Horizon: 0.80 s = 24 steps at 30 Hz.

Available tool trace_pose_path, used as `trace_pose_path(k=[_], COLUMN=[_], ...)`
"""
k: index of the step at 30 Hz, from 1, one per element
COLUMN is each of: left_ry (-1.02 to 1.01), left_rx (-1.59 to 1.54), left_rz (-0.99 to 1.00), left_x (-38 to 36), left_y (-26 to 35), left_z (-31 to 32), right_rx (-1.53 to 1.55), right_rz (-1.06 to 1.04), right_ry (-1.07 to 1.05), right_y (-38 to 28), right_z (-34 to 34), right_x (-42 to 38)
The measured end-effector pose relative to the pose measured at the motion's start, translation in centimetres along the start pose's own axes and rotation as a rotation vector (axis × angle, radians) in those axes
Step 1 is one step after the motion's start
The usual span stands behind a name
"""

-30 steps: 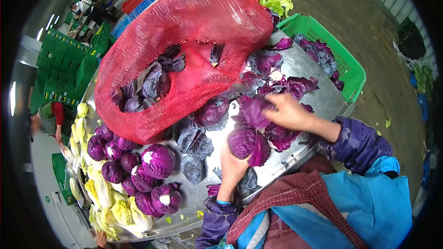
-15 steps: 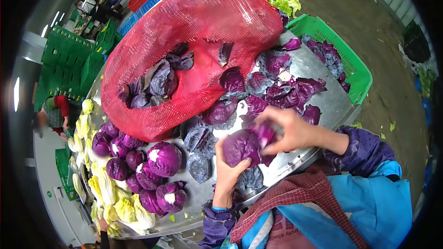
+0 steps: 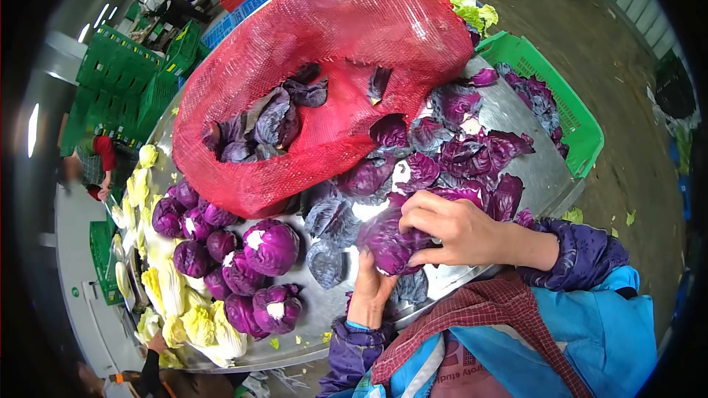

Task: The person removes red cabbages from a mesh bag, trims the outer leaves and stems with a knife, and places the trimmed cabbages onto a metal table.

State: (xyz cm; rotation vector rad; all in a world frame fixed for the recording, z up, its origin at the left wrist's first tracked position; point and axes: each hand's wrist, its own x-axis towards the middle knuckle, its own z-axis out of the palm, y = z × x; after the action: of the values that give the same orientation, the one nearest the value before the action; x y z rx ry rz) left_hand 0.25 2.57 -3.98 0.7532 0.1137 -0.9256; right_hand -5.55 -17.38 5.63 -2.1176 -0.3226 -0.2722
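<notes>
A red cabbage (image 3: pixel 387 239) is held over the near edge of the metal table (image 3: pixel 299 339). My left hand (image 3: pixel 371 284) supports it from below, fingers wrapped round its underside. From the right, my right hand (image 3: pixel 457 232) lies bent over the cabbage's top and side, its fingertips pressed on the outer leaves. Loose purple leaves (image 3: pixel 472 155) are strewn just beyond my hands. A large red mesh bag (image 3: pixel 295 37) with some dark leaves (image 3: pixel 276 121) inside its opening lies across the far part of the table.
Several red cabbages (image 3: pixel 271 247) are grouped at the left, beside pale Chinese cabbages (image 3: pixel 173 291). A green crate (image 3: pixel 575 114) with purple leaves stands at the right. Other people (image 3: pixel 103 162) are at the left; a co-worker's hand (image 3: pixel 157 343) touches the lower-left cabbages.
My right hand has moved from a raised leaf at the cabbage's right side onto its top. The cabbage has turned in my left hand. The whole view has shifted slightly.
</notes>
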Motion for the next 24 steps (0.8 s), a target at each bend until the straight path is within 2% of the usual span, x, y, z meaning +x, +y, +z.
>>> trace_pose_path(k=[2,5,7,8,10,11,12,15,16,18,19,20,22,23,24], left_ry=[-0.01,0.032,0.077,0.117,0.087,0.074,0.063,0.103,0.095,-0.015,0.04,0.102,0.233,0.175,0.21], left_rx=[-0.01,0.067,-0.028,-0.117,-0.089,-0.105,-0.12,-0.204,-0.222,-0.231,-0.164,-0.101,-0.081,-0.102,-0.013], left_rz=[0.018,0.037,-0.001,-0.049,-0.042,-0.091,-0.139,-0.153,-0.133,-0.113,-0.04,0.032,0.019,0.071,0.211], left_x=[-0.1,-0.1,-0.3,-0.3,-0.1,-0.1,-0.2,0.4,0.5,0.5,0.5,0.3,-0.1,0.0,0.1], left_y=[0.1,0.2,0.3,0.3,0.3,0.7,1.1,1.4,1.5,1.5,1.0,0.6,1.1,1.7,2.4], left_z=[-0.7,-1.1,-0.2,0.2,0.4,1.2,1.8,2.1,2.1,1.8,2.2,2.5,2.5,2.3,2.2], right_rx=[0.021,0.007,-0.024,-0.02,0.221,0.296,0.347,0.273,0.264,0.035,-0.091,-0.166,-0.185,-0.204,-0.229], right_rz=[0.077,-0.013,-0.011,-0.018,-0.081,-0.034,0.107,0.026,0.335,0.075,0.006,-0.002,-0.102,-0.134,-0.156], right_ry=[-0.026,0.018,-0.13,-0.139,-0.167,-0.145,-0.086,0.024,-0.085,-0.039,-0.032,0.014,0.074,0.049,0.029], right_y=[0.2,0.4,-0.8,-0.8,-0.7,-1.1,-1.4,-0.3,-2.2,-1.8,-1.5,-1.3,-0.5,-0.2,-0.1], right_z=[0.4,0.4,-0.6,-0.6,-0.9,-1.6,-2.2,-1.8,-2.4,-0.9,-0.1,1.1,2.2,2.4,2.5], right_x=[0.0,-0.2,-0.6,-0.9,-1.0,-0.6,-0.7,-0.6,0.1,1.7,1.9,2.0,2.3,2.2,2.1])
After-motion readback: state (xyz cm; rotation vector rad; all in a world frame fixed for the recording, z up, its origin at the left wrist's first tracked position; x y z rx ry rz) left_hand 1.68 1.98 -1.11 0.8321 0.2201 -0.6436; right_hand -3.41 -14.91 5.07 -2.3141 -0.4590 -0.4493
